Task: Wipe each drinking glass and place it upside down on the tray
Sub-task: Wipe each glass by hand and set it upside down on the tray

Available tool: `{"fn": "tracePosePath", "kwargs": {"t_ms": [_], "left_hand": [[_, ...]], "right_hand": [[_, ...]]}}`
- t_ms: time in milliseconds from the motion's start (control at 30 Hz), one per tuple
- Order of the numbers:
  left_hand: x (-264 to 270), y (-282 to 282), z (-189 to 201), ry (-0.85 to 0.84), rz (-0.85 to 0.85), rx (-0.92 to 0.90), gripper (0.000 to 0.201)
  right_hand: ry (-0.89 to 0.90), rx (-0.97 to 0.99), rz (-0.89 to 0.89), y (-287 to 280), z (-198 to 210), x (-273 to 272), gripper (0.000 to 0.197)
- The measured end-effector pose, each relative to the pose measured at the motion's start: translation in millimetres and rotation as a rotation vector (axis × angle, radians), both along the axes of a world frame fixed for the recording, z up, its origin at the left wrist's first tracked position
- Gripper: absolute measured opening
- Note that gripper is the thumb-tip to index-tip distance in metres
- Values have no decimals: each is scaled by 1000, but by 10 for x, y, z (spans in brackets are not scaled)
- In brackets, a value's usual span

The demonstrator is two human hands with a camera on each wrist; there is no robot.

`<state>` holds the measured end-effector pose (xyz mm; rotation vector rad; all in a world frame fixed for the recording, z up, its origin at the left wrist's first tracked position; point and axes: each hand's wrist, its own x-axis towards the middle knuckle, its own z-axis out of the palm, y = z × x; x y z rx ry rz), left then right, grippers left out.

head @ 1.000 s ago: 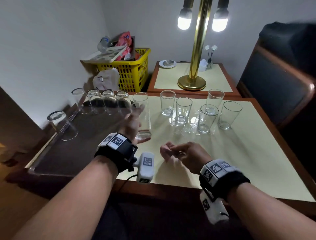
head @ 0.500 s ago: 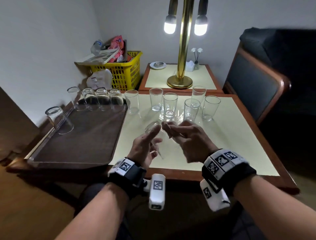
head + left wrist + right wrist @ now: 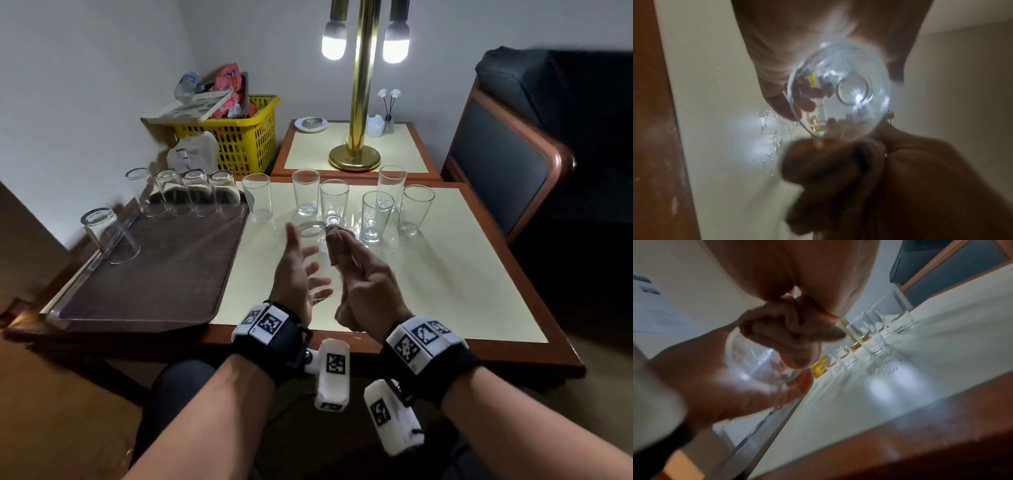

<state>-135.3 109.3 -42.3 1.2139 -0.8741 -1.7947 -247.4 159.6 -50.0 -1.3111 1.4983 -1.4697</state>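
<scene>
In the head view the left hand (image 3: 297, 274) cradles a glass (image 3: 317, 260) above the near tabletop (image 3: 445, 281) while the right hand (image 3: 356, 274) pinches its rim, and the wrist views show water droplets (image 3: 768, 129), so it might slip and break.

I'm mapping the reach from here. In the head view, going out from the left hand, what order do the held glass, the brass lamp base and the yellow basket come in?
1. Held glass: in the left hand itself, above the table.
2. Brass lamp base: on the side table beyond the upright glasses.
3. Yellow basket: far left, by the wall, slightly past the lamp base.
</scene>
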Motion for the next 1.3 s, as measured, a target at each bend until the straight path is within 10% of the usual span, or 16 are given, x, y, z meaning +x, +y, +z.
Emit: {"fn": "tracePosePath", "kwargs": {"t_ms": [100, 167, 300, 433, 600, 733, 900, 1033, 1167, 1300], "left_hand": [[-1, -8, 20, -59, -173, -12, 51], [-10, 20, -1, -136, -273, -132, 54], [11, -5, 8, -52, -29, -77, 81], [76, 50, -41, -55, -242, -45, 51], [99, 17, 0, -30, -55, -66, 75], [135, 56, -10, -74, -305, -39, 37], [122, 12, 34, -62, -34, -85, 68], [120, 64, 10, -137, -321, -120, 50], [85, 45, 13, -94, -9, -125, 74], [158, 47, 22, -128, -292, -2, 39]], "right_hand": [[-188, 49, -72, 1, 83, -1, 54], [-250, 67, -111, -10, 189, -106, 35], [-167, 44, 6, 139, 247, 51, 16], [-97, 37, -88, 82, 231, 13, 28], [-98, 37, -37, 147, 130, 124, 23], [-95, 88, -99, 68, 142, 36, 18], [-59, 48, -16, 163, 159, 152, 20], [-52, 111, -124, 101, 149, -22, 30], [20, 77, -61, 146, 89, 104, 21], [88, 91, -143, -16, -3, -13, 23]]}}
